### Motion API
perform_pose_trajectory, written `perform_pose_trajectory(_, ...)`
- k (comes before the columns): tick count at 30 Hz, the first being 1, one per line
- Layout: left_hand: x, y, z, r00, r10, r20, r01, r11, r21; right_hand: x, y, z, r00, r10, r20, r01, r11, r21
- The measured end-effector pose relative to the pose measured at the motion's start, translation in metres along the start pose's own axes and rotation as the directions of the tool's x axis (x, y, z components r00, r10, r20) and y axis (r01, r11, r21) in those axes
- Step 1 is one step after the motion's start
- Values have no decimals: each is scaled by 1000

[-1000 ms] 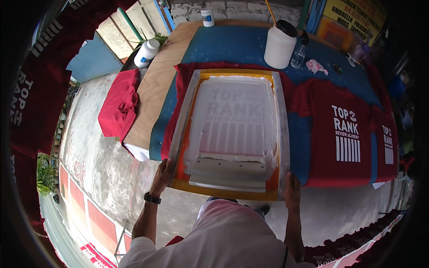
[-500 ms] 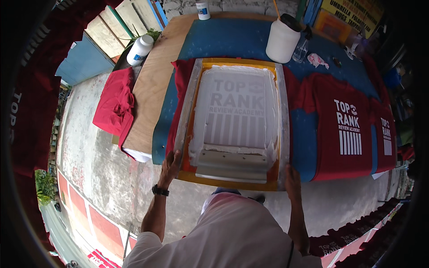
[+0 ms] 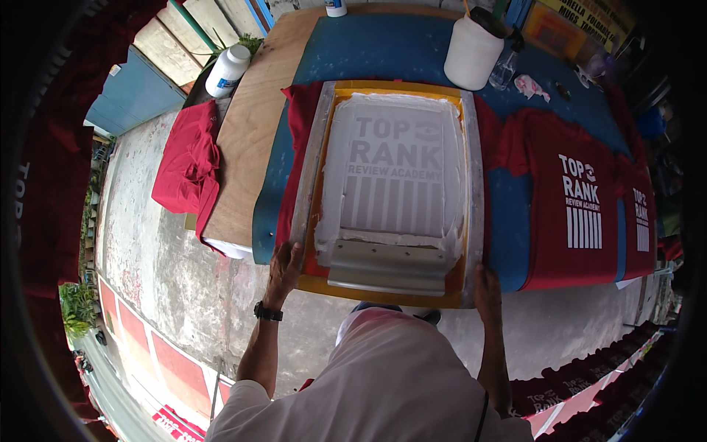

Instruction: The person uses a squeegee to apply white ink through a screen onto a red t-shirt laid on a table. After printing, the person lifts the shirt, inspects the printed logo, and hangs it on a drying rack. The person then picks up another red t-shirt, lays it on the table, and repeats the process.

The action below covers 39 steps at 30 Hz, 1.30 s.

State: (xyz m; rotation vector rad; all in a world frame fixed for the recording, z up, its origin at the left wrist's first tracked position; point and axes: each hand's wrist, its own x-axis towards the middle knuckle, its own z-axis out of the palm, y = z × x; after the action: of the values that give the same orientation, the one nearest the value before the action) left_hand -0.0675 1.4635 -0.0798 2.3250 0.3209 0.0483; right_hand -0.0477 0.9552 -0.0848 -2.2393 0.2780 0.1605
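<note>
Head view. Blue-topped table (image 3: 412,51) carrying a printing screen frame (image 3: 475,184) laid flat over a red shirt (image 3: 298,147); a squeegee (image 3: 388,267) rests in wet white ink at the frame's near end. Left hand (image 3: 283,267) is closed around the near left corner; right hand (image 3: 487,286) around the near right corner. An uneven lift would likely drag the mesh and smear the print.

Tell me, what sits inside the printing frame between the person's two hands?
In the head view, a grey squeegee lies on the white-inked mesh at the screen frame's near end, between the left hand and right hand gripping the frame's corners.
</note>
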Motion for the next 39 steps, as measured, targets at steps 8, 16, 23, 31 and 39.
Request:
perform_pose_trajectory(8,-3,3,-7,997,17,75,-17,1000,3,1,4,2,1000,25,-6,-25,1000,-17)
perform_pose_trajectory(16,-25,85,-5,952,300,67,-306,944,123,-22,-19,-7,997,60,50,-60,998,3)
perform_pose_trajectory(23,2,149,47,549,637,541,-760,649,7,-35,-46,-20,957,-120,263,114,993,38)
perform_pose_trajectory(31,14,185,60,689,440,576,-611,780,135,-33,-36,-18,936,-110,334,72,990,124)
perform_pose_trajectory(39,35,215,38,700,485,523,-598,799,59,-31,-22,-11,946,-134,296,112,990,91)
